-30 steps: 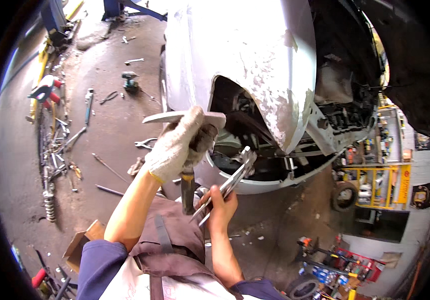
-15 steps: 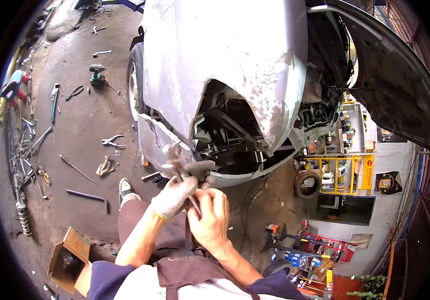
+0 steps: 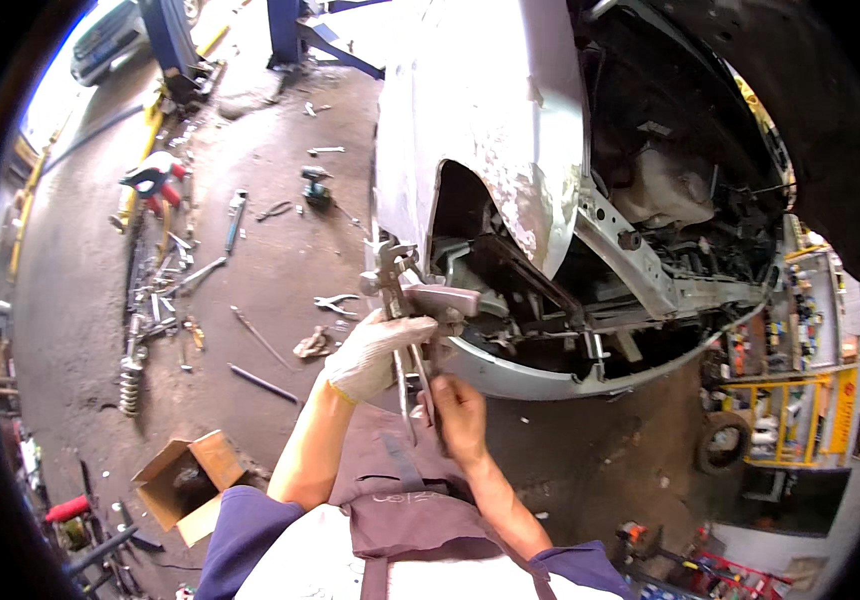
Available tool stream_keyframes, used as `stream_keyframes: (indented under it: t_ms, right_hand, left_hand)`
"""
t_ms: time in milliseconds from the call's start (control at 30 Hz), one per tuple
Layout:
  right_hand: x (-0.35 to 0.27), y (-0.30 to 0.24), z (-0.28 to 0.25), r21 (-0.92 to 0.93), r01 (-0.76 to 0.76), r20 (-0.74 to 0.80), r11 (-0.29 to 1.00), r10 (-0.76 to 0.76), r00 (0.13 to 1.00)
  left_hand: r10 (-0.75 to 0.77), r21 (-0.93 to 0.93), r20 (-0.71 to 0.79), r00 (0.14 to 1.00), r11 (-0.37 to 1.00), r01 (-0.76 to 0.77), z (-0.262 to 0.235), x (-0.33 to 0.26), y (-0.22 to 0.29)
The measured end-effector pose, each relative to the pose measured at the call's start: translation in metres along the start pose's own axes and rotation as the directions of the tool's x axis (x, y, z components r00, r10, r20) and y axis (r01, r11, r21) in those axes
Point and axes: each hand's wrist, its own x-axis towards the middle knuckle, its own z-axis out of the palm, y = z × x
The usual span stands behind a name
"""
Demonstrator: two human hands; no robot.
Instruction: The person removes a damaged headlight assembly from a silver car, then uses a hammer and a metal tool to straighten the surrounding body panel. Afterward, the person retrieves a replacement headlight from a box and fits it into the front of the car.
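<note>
While the view is read from left to right, a cardboard box and scattered hand tools are met first on the workshop floor. Next is seen the left hand, gloved in white and wrapped around a grey metal part, which is held against the lower edge of the stripped car body at the wheel arch. Locking pliers are set nearly upright, their long axis running from the clamping head above the glove down to the handles below it. Those handles are grasped by the bare right hand, clenched just beneath and slightly right of the gloved hand, so that the tool is reached by both hands, the left being nearer its head. Farther right, yellow shelving is visible.
</note>
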Motion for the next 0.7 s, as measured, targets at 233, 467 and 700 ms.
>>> stream_keyframes:
  t_ms: [233, 467, 700]
  right_hand:
    - [-0.015, -0.015, -0.072, 0.45, 0.085, -0.104, 0.889, -0.042, 0.994]
    - [0.006, -0.038, -0.053, 0.746, 0.086, -0.12, 0.66, 0.006, 0.993]
    - [0.093, -0.074, 0.018, 0.907, -0.03, 0.049, 0.419, -0.034, 0.998]
  left_hand:
    - [0.183, 0.358, -0.32, 0.93, 0.932, -0.06, 0.049, -0.041, -0.003]
    - [0.524, 0.635, 0.095, 0.846, 0.623, -0.457, 0.062, 0.013, 0.047]
    - [0.491, 0.622, 0.108, 0.864, 0.645, -0.444, 0.031, 0.076, 0.075]
